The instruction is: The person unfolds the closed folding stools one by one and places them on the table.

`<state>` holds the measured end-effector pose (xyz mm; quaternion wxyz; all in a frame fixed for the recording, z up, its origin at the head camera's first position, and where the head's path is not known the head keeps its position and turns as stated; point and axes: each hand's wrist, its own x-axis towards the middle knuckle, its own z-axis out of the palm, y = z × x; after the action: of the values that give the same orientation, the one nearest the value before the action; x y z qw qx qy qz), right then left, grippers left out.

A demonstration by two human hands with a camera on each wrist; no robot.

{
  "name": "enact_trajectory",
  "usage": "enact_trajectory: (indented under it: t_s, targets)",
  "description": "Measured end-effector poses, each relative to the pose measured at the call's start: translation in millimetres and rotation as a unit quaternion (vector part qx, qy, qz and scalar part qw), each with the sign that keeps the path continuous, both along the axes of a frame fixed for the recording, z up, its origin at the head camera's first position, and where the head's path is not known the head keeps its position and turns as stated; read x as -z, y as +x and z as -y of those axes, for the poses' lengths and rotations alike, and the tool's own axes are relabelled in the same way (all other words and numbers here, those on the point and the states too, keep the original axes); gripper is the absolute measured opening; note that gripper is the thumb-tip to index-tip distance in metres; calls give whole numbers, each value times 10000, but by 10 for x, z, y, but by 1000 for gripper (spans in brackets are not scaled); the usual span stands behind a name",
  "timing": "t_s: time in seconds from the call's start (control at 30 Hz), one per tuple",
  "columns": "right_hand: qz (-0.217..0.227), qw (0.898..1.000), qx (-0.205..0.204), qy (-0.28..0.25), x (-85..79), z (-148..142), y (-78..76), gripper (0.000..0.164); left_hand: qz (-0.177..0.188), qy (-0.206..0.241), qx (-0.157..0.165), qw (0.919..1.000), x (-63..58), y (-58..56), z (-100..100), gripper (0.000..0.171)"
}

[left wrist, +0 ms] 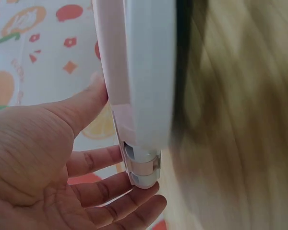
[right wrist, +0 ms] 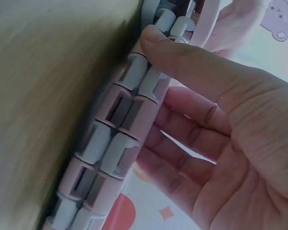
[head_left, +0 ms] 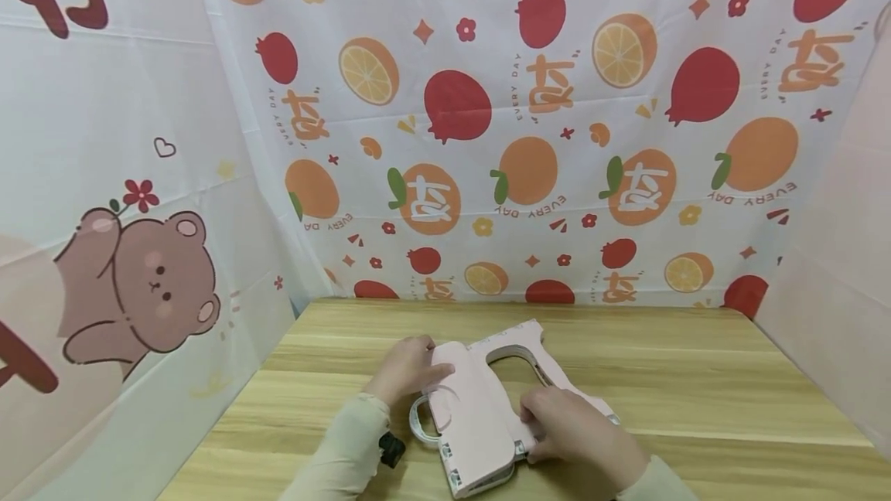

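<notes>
Tabletop — pink panel between hands

From where I stand: one table, light wood-grain top. Behind its far edge, a white back cloth, creased, printed with whole oranges, orange slices, red fruits, small flowers and "EVERY DAY" lettering. On the left, a pale side cloth bearing a brown bear, red flower at its raised paw, heart outline above. On the right, a pale side panel, faintly pink.
</notes>
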<state>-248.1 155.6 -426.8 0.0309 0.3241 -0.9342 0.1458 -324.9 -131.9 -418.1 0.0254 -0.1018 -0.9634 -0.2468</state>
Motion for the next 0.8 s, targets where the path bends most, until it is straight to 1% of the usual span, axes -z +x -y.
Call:
enact_trajectory:
  t_s: [0.13,0.3,0.43,0.6,0.8]
  targets:
    - [-41,9996,254,98,-6,-79,90,49,-119,-4,191,9997,10,-6,-188,55]
    - [-124,9988,447,161,-33,-116,178,47,-273,-43,227,9994,1,2,-360,49]
    - [-125,9983,529,204,-54,-107,220,45,-267,-32,225,9994,4,-5,-440,46]
    - [-205,9978,533,343,-62,-93,227,48,-288,-72,184,9994,27,-42,-507,47]
    - [-62,9966,724,379,-50,-158,255,49,-318,-31,395,9987,88,-111,-651,51]
